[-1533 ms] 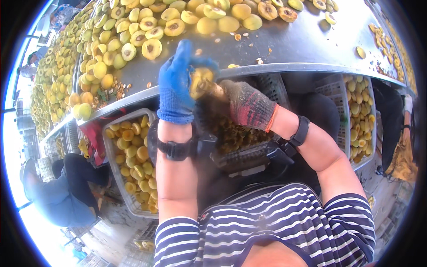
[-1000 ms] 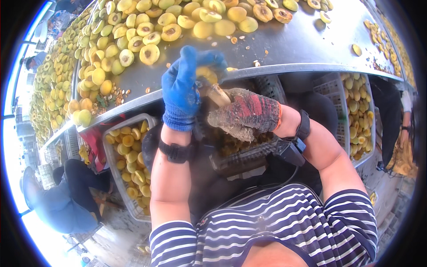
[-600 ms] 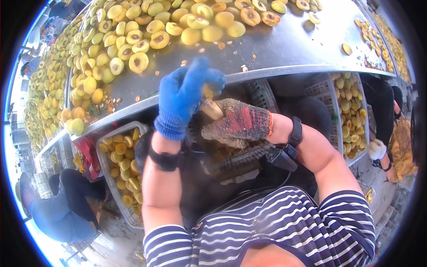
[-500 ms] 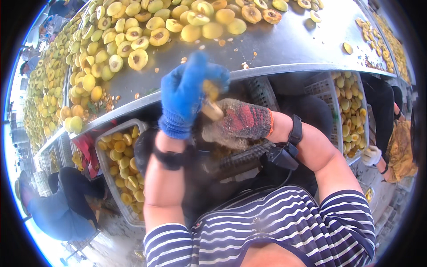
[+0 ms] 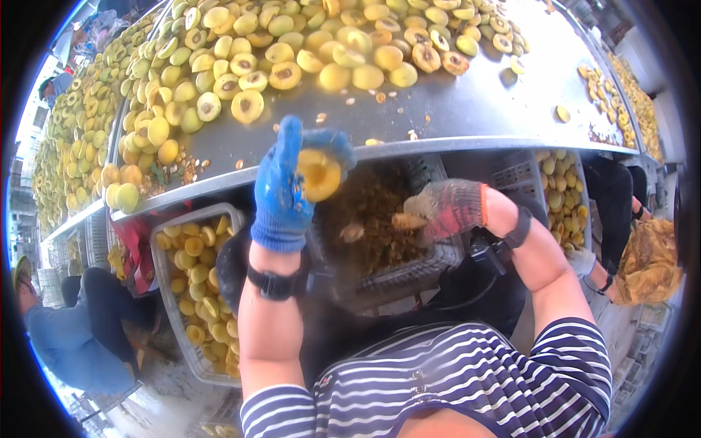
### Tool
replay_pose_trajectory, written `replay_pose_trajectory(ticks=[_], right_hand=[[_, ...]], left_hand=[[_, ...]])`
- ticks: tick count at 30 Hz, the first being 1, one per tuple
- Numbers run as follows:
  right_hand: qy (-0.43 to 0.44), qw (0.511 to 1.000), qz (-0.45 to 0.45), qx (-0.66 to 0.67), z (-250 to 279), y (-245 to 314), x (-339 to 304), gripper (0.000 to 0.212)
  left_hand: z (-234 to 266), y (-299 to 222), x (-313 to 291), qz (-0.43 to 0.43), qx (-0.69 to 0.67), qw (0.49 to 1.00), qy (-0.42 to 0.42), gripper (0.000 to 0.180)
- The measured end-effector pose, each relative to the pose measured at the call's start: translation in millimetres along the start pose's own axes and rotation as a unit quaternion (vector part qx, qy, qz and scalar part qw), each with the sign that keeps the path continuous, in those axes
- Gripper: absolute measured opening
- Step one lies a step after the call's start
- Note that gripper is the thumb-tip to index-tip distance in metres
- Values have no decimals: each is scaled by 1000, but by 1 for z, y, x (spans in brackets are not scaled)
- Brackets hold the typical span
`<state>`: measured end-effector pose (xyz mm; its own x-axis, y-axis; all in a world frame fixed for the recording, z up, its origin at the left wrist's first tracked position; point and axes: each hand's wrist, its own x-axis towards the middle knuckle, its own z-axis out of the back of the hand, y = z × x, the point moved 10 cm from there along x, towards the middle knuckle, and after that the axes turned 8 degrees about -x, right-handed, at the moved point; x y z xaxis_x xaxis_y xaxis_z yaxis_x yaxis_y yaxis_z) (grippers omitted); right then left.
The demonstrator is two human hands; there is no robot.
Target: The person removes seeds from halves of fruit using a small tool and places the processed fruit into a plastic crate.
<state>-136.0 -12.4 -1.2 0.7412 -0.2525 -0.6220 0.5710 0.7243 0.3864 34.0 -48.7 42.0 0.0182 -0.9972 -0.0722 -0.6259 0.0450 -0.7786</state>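
Note:
My left hand [image 5: 281,193], in a blue glove, grips a yellow peach half [image 5: 320,177] just off the table's front edge. The cut side of the fruit shows a hollow in its middle. My right hand [image 5: 447,208], in a worn grey and red glove, is closed round a short tool with a light wooden handle [image 5: 409,221]; its working end cannot be made out. Below and between my hands stands a crate [image 5: 438,259] of brownish scraps and pits. A blurred pale piece [image 5: 352,233] shows above those scraps.
Many peach halves [image 5: 285,74] are heaped on the metal table [image 5: 467,109] ahead, with loose kernels near its edge. A crate [image 5: 164,270] of peach halves stands at my left, another [image 5: 584,190] at my right. Other people sit on both sides, one with a white-gloved hand [image 5: 582,260].
My right hand with the tool has pulled away from the fruit, to the right and slightly down. My left hand has tilted, and the hollowed cut side now shows.

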Motion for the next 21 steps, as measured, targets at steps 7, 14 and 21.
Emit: replay_pose_trajectory(ticks=[7,14,21], right_hand=[[-438,896,-40,-62,190,-59,23,32],[-494,826,-86,-258,225,-120,84,45],[-551,828,-36,97,204,-94,24,43]], left_hand=[[14,-8,0,5,-35,998,-56,42],[-10,-45,-1,-293,310,902,64,31],[33,-28,11,-233,255,938,-28,35]])
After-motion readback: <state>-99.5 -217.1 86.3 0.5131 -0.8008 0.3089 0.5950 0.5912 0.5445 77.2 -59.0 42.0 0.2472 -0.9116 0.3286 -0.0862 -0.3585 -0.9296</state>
